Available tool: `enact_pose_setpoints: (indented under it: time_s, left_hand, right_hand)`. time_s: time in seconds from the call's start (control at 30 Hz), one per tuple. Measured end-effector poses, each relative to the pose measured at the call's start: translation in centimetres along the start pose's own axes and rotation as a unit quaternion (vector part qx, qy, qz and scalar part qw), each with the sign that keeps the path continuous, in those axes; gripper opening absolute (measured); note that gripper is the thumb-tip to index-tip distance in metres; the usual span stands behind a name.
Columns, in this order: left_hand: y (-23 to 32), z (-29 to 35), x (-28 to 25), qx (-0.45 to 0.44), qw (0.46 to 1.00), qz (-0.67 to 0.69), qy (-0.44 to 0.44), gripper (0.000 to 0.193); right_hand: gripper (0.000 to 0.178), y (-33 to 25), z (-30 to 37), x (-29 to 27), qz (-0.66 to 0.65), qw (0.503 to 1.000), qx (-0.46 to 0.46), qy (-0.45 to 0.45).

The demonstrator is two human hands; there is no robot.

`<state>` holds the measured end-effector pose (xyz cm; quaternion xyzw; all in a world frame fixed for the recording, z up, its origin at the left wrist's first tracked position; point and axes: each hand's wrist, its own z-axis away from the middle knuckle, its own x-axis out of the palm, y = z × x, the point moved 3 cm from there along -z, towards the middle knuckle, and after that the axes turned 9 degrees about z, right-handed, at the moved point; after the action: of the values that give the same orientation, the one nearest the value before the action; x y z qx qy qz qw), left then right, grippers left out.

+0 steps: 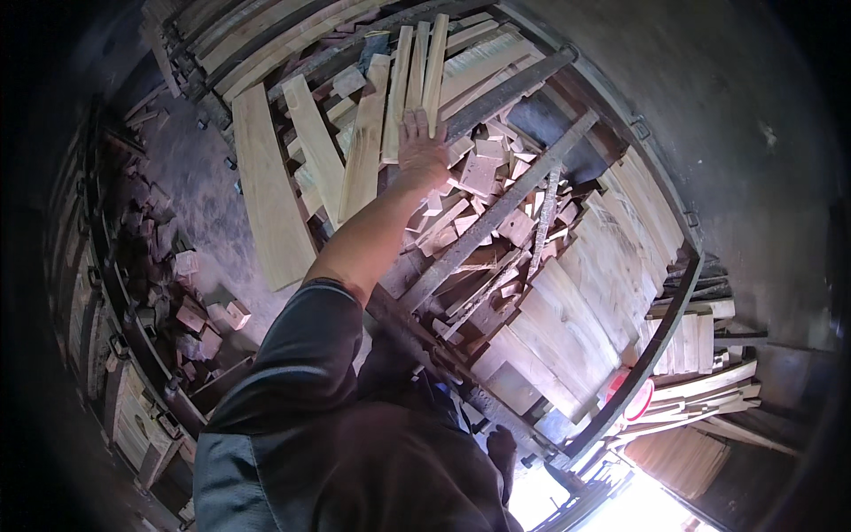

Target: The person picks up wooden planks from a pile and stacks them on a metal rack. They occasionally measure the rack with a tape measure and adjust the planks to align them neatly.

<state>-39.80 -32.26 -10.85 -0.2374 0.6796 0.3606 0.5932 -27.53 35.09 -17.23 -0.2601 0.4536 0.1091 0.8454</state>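
— Head view first: where is your hand?

— Your left hand (420, 146) is stretched out ahead of you, fingers spread flat and open, gripping nothing. The palm and fingertips lie against the lower ends of the narrow pale slats (417, 75) that lean side by side at the top of the pile. Your right hand is out of view.

— What hems you in?

— Just to the right of your hand a long grey metal bar (496, 213) runs slantwise across the heap of short wood offcuts (483, 173). To the left, wide planks (266, 191) lie close beside your forearm. Stacked boards (576, 301) fill the lower right, with a curved dark rail (656, 350) beyond them.

— Any free room?

— You have bare floor (191, 168) left of the planks, before the scattered blocks (191, 315) along the left edge.
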Motion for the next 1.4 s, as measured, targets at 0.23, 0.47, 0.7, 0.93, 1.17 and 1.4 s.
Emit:
enact_pose_setpoints:
  time_s: [0.23,0.47,0.7,0.93,1.17,1.4]
  left_hand:
    - [0.5,0.6,-3.0,-0.004,1.000,0.000,0.028,0.085]
    - [-1.7,2.7,-7.8,-0.053,0.855,0.516,-0.013,0.093]
    - [2.1,14.1,-9.9,0.006,0.547,0.828,-0.121,0.088]
    - [11.8,24.6,-8.5,0.022,0.269,0.865,-0.424,0.112]
    - [14.2,30.9,-2.5,-0.049,0.354,0.662,-0.658,0.090]
    - [12.1,28.0,4.6,-0.172,0.589,0.502,-0.609,0.028]
  right_hand:
    - [0.037,-1.3,2.1,-0.9,-0.072,0.984,0.160,-0.021]
    - [0.034,0.4,4.1,2.0,-0.124,0.984,0.124,-0.001]
    - [0.028,-5.6,2.5,-7.0,-0.231,0.967,0.067,0.087]
    - [0.042,-10.9,-9.3,-16.5,-0.632,0.774,0.025,0.024]
    - [0.039,-10.2,-15.7,-17.1,-0.940,0.328,-0.018,0.097]
    - [0.023,2.7,-13.8,-4.3,-0.942,0.163,0.176,0.234]
